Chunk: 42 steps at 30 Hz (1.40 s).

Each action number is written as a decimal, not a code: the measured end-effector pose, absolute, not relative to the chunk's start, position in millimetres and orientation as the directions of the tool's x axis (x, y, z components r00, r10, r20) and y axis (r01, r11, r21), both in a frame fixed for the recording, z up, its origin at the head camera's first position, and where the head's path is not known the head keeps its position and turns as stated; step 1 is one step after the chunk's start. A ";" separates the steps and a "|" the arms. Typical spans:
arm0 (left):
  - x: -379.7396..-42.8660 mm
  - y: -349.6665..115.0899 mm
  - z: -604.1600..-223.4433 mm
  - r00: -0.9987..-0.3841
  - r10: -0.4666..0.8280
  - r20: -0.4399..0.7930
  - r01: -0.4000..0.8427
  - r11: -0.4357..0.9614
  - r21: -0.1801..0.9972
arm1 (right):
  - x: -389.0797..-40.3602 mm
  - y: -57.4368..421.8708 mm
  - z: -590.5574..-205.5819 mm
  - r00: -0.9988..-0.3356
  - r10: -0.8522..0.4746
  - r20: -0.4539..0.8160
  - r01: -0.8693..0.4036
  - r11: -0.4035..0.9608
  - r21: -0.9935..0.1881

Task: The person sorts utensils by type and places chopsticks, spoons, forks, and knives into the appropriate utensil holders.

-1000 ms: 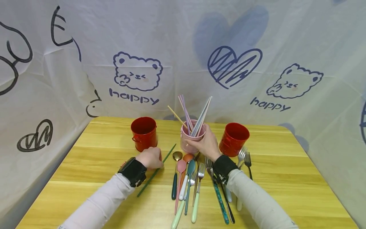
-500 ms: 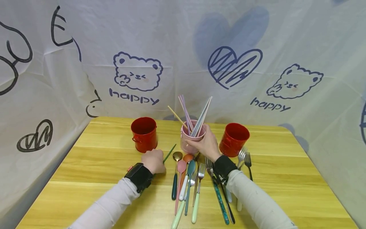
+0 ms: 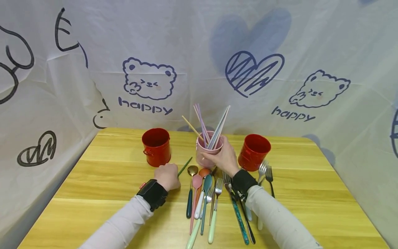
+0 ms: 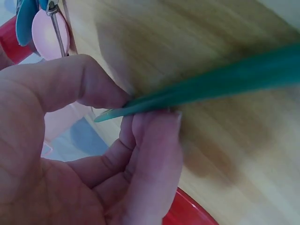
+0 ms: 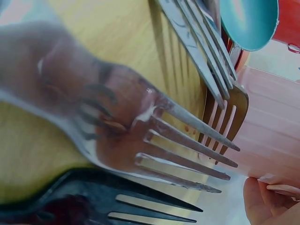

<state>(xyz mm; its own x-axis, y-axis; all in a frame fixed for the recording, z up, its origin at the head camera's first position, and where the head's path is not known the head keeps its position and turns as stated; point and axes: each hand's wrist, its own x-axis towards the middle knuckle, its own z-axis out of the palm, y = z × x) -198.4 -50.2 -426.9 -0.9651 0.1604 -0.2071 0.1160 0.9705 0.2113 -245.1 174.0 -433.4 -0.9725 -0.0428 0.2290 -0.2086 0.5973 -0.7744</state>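
My left hand (image 3: pixel 168 176) pinches a green straw (image 4: pixel 211 86) between thumb and fingers, close over the table. In the head view only the straw's far tip shows past the knuckles; hand and wrist hide the rest. My right hand (image 3: pixel 226 158) grips the right side of a small pink bucket (image 3: pixel 202 159), its thumb near the front rim. White, purple and yellow straws (image 3: pixel 201 121) stand tilted in that bucket. In the right wrist view, part of the right hand (image 5: pixel 262 206) shows against the pink bucket wall (image 5: pixel 272 122).
A red bucket (image 3: pixel 157 152) stands beyond the left hand, another red bucket (image 3: pixel 253 155) right of the pink one. Several spoons (image 3: pixel 197 181) and forks (image 3: pixel 219 188) lie between the forearms. More forks (image 3: pixel 269 174) lie by the right wrist. A drawn-on white cloth (image 3: pixel 199 52) hangs behind the table.
My left hand has moved a little right and toward me along the green straw, covering its near part. My right hand and the pink bucket have stayed in place.
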 end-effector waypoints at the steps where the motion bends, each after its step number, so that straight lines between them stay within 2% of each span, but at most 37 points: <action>1: -198.5 -51.5 -426.6 -0.964 0.165 -0.207 0.117 0.967 0.225 | -245.1 174.0 -434.0 -0.972 -0.044 0.230 -0.210 0.598 -0.773; 18: -207.2 -67.1 -417.9 -0.977 0.204 -0.068 0.145 0.859 0.490 | -244.5 174.5 -434.3 -0.970 -0.053 0.237 -0.222 0.588 -0.777; 25: -211.5 -72.7 -409.8 -0.976 0.193 0.100 0.216 0.805 0.552 | -244.8 174.5 -434.6 -0.971 -0.044 0.234 -0.214 0.592 -0.777; 30: -215.0 -75.6 -401.8 -0.961 0.137 0.240 0.258 0.758 0.599 | -244.4 174.6 -434.2 -0.971 -0.049 0.235 -0.218 0.589 -0.778; 42: -217.9 -72.1 -367.5 -0.910 0.016 0.414 0.329 0.635 0.699 | -244.7 174.5 -435.7 -0.973 -0.054 0.226 -0.214 0.588 -0.780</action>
